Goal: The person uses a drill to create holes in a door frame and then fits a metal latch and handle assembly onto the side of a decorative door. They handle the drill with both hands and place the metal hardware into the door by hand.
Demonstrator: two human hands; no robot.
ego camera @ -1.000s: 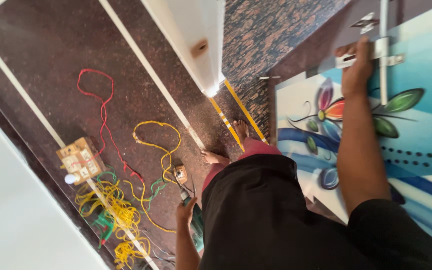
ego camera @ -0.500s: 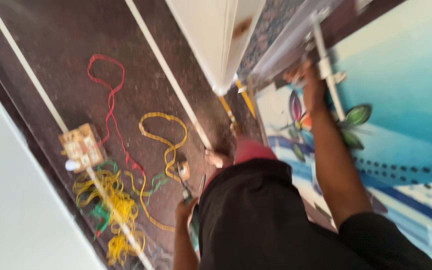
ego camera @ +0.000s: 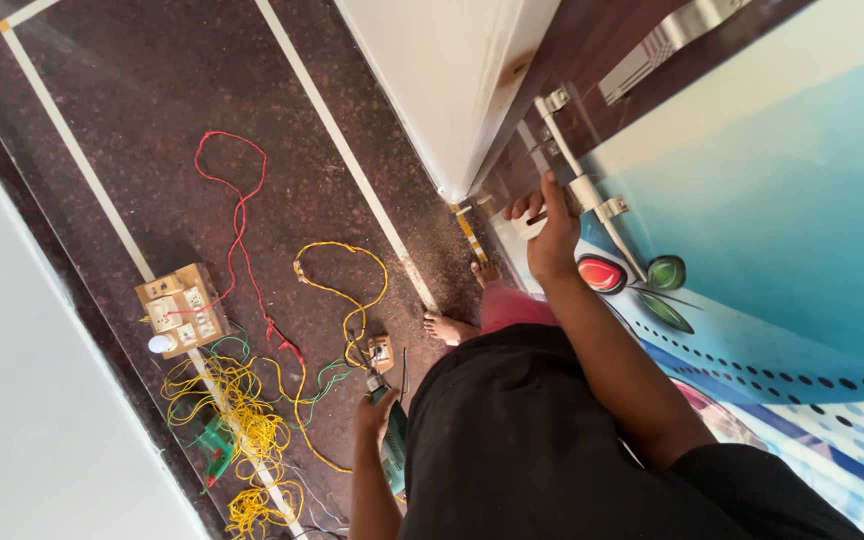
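Head view: right hand [ego camera: 552,235] raised against door [ego camera: 782,200], fingers curled around metal latch bolt [ego camera: 592,200] near door edge, gripping it. Left hand [ego camera: 374,415] low beside hip, fingers wrapped shut around green power drill [ego camera: 393,445], bit end toward floor. Bare feet [ego camera: 447,325] on dark speckled floor [ego camera: 152,120]. Floor left of person: wooden switch board [ego camera: 180,308], red wire [ego camera: 237,215] looping from it, yellow wire [ego camera: 347,300] loop, tangled yellow and green wire heap [ego camera: 237,425]. White wall corner [ego camera: 442,80] just beside door edge.
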